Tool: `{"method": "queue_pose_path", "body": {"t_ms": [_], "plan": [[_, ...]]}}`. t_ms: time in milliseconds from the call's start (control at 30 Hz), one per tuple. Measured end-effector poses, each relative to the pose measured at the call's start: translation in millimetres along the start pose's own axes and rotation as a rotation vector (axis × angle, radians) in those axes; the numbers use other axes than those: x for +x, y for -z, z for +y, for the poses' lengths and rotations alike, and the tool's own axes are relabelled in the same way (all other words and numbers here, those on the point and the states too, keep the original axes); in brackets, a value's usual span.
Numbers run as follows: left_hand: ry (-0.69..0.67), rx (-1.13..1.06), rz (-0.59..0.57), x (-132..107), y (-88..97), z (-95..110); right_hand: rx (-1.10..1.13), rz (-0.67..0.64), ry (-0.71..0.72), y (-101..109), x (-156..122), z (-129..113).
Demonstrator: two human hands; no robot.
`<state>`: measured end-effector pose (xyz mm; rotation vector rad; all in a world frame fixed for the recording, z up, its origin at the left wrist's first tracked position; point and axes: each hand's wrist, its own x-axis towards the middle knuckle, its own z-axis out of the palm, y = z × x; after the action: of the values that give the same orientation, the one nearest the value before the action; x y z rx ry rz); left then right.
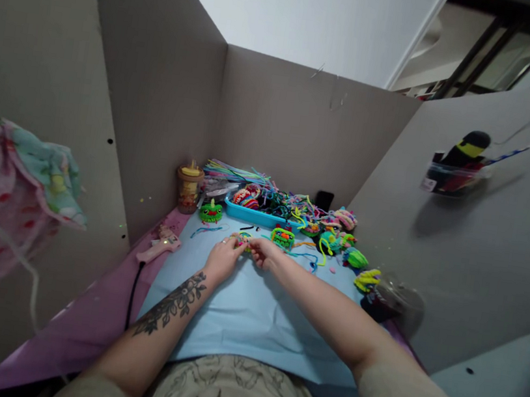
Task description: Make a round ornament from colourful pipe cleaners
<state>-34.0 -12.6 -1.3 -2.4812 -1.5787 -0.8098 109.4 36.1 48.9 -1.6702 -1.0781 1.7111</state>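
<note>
My left hand (224, 257) is closed round a small multicoloured fuzzy piece (242, 240) that looks made of pipe cleaners. Against its right side is my right hand (264, 253), its fingers pinched together. Whether those fingertips grip the piece itself or a strand of it is too small to make out. Just beyond my hands sits a green figure with orange and blue parts (282, 238). A green figure with red (211, 212) stands further left. Loose blue and orange pipe cleaners (305, 255) lie to the right of my hands.
A blue tray (262, 218) piled with pipe cleaners stands at the back. A pink glue gun (159, 246) lies left, its black cord running forward. A tumbler (189, 189) stands behind it. Several fuzzy figures (355, 257) line the right side. Grey panels (305, 125) enclose the table.
</note>
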Motion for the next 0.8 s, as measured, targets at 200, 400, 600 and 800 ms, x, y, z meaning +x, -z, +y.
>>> {"method": "queue_pose_path", "body": {"t_ms": [200, 400, 600, 800], "plan": [[0.08, -0.061, 0.069, -1, 8.5, -1, 0.008, 0.162, 0.183, 7, -1, 15], [0.28, -0.164, 0.19, 0, 7.7, -13, -0.22, 0.408, 0.719, 13, 11, 29], [0.235, -0.15, 0.125, 0, 7.2, -10, -0.465, 0.499, 1.082, 4, 32, 39], [0.241, -0.122, 0.085, 2, 8.0, -11, -0.542, 0.515, 1.051, 0, 43, 42]]}}
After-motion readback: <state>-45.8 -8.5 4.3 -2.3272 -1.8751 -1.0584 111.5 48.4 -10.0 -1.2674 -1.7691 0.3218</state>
